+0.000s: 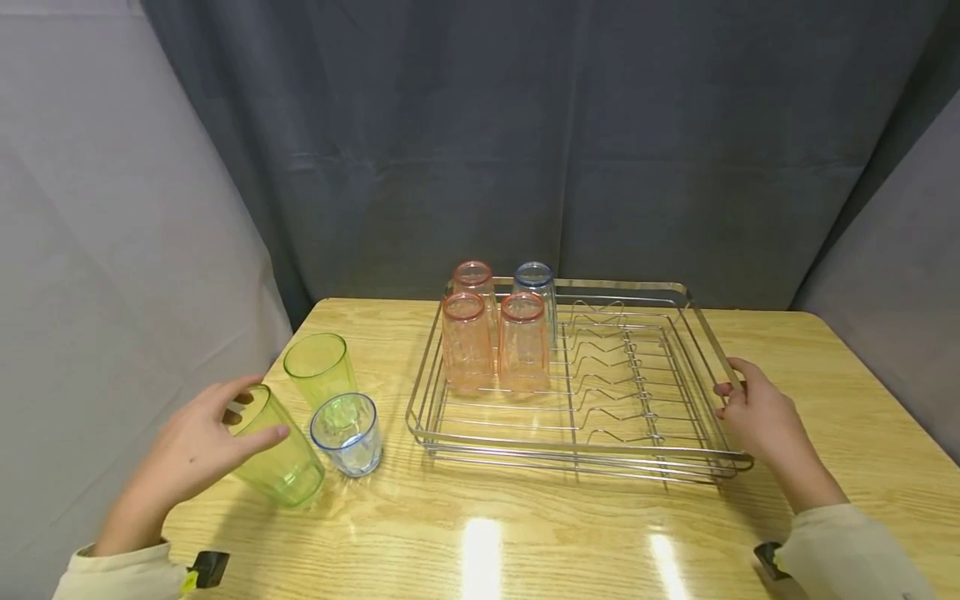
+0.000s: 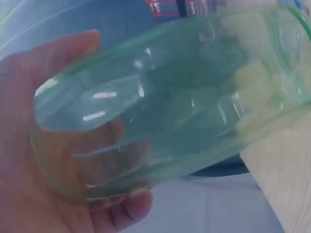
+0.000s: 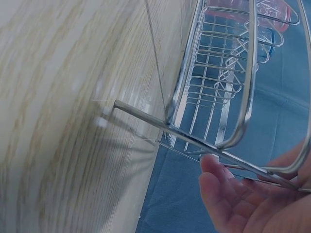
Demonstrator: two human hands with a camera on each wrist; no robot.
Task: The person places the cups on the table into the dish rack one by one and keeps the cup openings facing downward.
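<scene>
Left hand [image 1: 187,442]: thumb and fingers spread around a green glass [image 1: 281,462], gripping it near the worktop's [image 1: 420,533] left edge.
Beside it: two glasses, one more green [image 1: 322,375], one short blue [image 1: 348,446], mouths up.
Rack [image 1: 570,445]: four glasses in its left half, three pink [image 1: 468,346], one blue at the back.
Right hand [image 1: 765,417]: fingers curled narrowly, gripping the rack's right rim.

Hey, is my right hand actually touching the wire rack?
Touching. The head view shows your right hand at the end of the wire rack, its fingers curled around the rail.
</scene>
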